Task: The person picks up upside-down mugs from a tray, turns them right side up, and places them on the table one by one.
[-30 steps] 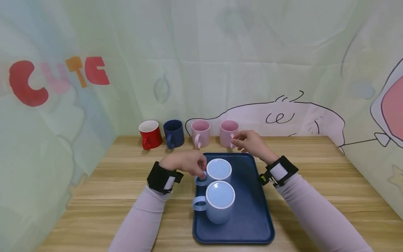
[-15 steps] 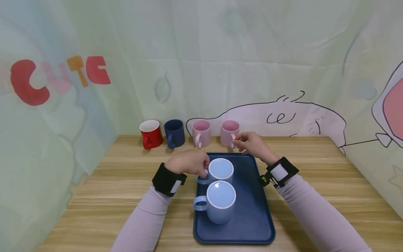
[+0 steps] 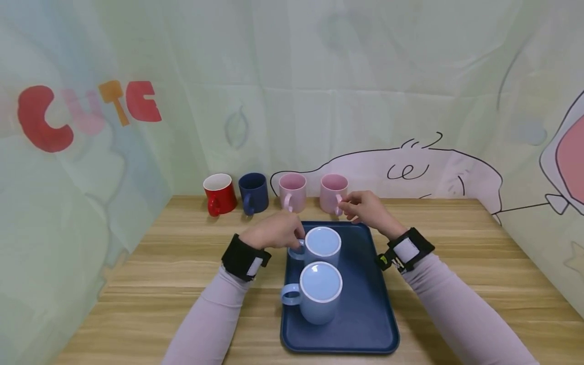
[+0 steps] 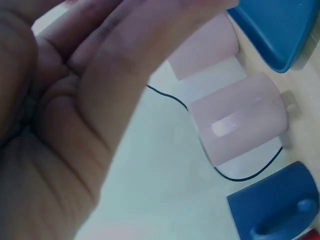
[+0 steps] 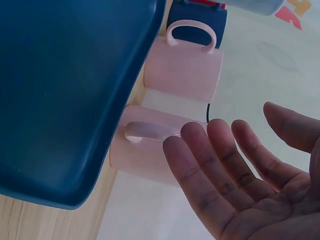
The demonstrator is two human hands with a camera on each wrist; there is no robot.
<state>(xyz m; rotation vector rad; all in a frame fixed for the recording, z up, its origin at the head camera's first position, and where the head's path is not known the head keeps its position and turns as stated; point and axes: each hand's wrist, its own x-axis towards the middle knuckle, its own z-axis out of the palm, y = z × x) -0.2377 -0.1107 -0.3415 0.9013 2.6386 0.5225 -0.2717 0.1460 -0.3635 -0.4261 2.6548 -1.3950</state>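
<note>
My left hand (image 3: 274, 230) pinches the handle of a light blue mug (image 3: 323, 242), which is upside down over the far part of a dark blue tray (image 3: 360, 324). A second light blue mug (image 3: 320, 286) stands upside down on the tray, nearer to me, its handle pointing left. Beyond the tray, my right hand (image 3: 368, 210) is beside the handle of the right-hand pink mug (image 3: 330, 195). In the right wrist view its fingers (image 5: 192, 170) are loosely extended, with the thumb apart. The left wrist view does not show the mug in my left hand.
Along the back of the wooden table (image 3: 159, 284) stand a red mug (image 3: 222, 198), a navy mug (image 3: 256, 196) and another pink mug (image 3: 294, 195), all upright. A printed cloth (image 3: 292, 101) hangs right behind them.
My left hand has moved slightly right and away from me, and the far light blue mug has shifted the same way with it. The right hand has hardly moved.
</note>
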